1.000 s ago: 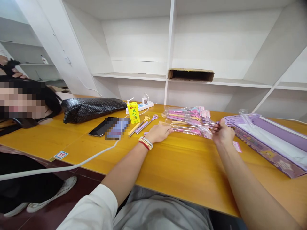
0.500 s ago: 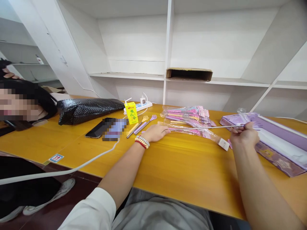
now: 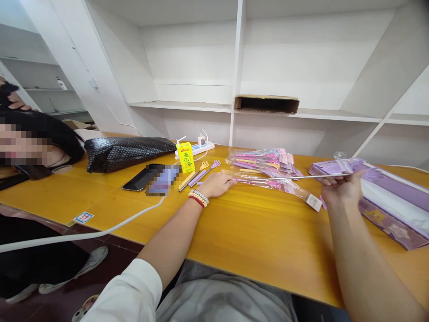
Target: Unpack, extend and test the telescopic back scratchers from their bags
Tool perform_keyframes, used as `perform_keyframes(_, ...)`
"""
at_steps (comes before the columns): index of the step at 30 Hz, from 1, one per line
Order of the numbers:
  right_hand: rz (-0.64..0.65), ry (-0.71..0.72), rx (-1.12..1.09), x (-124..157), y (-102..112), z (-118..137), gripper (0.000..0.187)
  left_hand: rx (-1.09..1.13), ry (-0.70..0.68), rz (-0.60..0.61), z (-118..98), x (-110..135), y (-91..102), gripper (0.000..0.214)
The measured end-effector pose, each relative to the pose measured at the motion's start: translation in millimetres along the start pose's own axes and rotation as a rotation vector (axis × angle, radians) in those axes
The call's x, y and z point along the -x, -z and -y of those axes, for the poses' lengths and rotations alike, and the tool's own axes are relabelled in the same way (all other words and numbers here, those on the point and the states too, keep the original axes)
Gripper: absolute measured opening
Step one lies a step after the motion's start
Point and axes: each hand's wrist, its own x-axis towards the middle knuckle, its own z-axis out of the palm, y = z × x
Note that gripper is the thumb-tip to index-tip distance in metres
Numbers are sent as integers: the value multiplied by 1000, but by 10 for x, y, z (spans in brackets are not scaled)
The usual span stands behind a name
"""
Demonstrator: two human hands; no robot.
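A thin silver rod, which looks like a pulled-out telescopic back scratcher (image 3: 284, 179), stretches between my two hands above the table. My left hand (image 3: 217, 184) is closed round its left end, where a bit of purple shows beside the fingers. At the far right end, my right hand (image 3: 342, 185) has its fingers and thumb round the rod; the tip is hidden there. Left of my left hand lie a yellow back scratcher (image 3: 192, 177) and a purple back scratcher (image 3: 205, 174), both with claw heads. Behind the rod are several bagged back scratchers (image 3: 261, 161) in pink, purple and yellow.
On the right stands an open purple box (image 3: 398, 226). A yellow drink carton (image 3: 185, 157), a power strip (image 3: 208, 146), a phone (image 3: 140, 178) and a black bubble-wrap parcel (image 3: 130, 152) sit to the left. A white cable (image 3: 117, 227) crosses the table's front edge. Another person (image 3: 40, 129) is at far left.
My right hand has turned more palm-up, and its fingers have loosened a little along the rod. My left hand keeps its hold. The view has shifted slightly.
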Motion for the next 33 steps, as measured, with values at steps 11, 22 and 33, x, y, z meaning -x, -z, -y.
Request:
perform_keyframes(11, 619, -295, 484, 925, -290, -812, 43, 52, 28, -60, -373, -16, -197, 44)
perform_keyframes(22, 399, -263, 491, 905, -306, -810, 37, 21, -23, 3, -548, -21, -148, 39)
perform_keyframes(33, 123, -100, 457, 406, -190, -453, 30, 44, -101, 55, -379, -41, 3, 40)
